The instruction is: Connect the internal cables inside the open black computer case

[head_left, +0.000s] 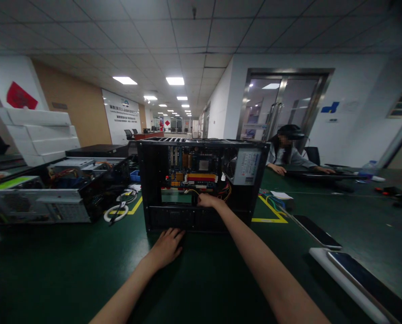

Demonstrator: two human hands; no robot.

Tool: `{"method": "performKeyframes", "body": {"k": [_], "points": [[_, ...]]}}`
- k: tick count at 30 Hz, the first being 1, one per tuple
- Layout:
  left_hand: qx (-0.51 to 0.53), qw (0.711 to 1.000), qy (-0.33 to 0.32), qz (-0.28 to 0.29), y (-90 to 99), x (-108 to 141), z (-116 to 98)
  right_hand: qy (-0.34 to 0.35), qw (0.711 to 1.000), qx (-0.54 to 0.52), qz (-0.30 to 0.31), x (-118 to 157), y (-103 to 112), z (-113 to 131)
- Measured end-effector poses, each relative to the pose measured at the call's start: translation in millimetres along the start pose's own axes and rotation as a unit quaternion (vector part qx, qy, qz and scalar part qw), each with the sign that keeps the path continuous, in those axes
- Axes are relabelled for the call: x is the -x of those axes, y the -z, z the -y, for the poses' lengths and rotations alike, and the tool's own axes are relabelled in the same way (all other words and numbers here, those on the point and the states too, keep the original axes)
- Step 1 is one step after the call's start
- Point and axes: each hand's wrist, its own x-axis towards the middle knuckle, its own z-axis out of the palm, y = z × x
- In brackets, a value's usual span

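A black computer case stands on the green table with its side open, showing a motherboard and, at the upper right, a power supply. My left hand lies on the table against the case's lower front edge, fingers spread, holding nothing. Inside the lower middle of the case is my right hand, its fingers curled beside a thin yellow cable and the lower edge of the board. What those fingers hold, if anything, is too small to tell. Bundled cables hang right of this hand.
Other open computer cases are at the left, beside a coiled white cable. Yellow tape marks the green table. Phones and a white box lie at the right. A person sits across the table.
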Motion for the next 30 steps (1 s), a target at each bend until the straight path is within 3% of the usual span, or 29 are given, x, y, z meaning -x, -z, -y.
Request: {"method": "performKeyframes", "body": {"k": [9,15,22,30], "points": [[-0.006,1.000,-0.001,0.008,2.2,1,-1,-0.005,0.998,0.009,0.057,-26,-14,0],[-0.005,1.000,-0.007,0.003,0.0,1,0,-0.010,0.998,-0.024,0.056,-23,-13,1],[0.001,1.000,-0.004,0.005,2.4,1,-1,-0.040,0.985,-0.079,0.148,-17,-9,4],[-0.002,1.000,-0.003,0.003,0.3,0,-1,-0.037,0.988,-0.072,0.132,-27,-17,-2]]}}
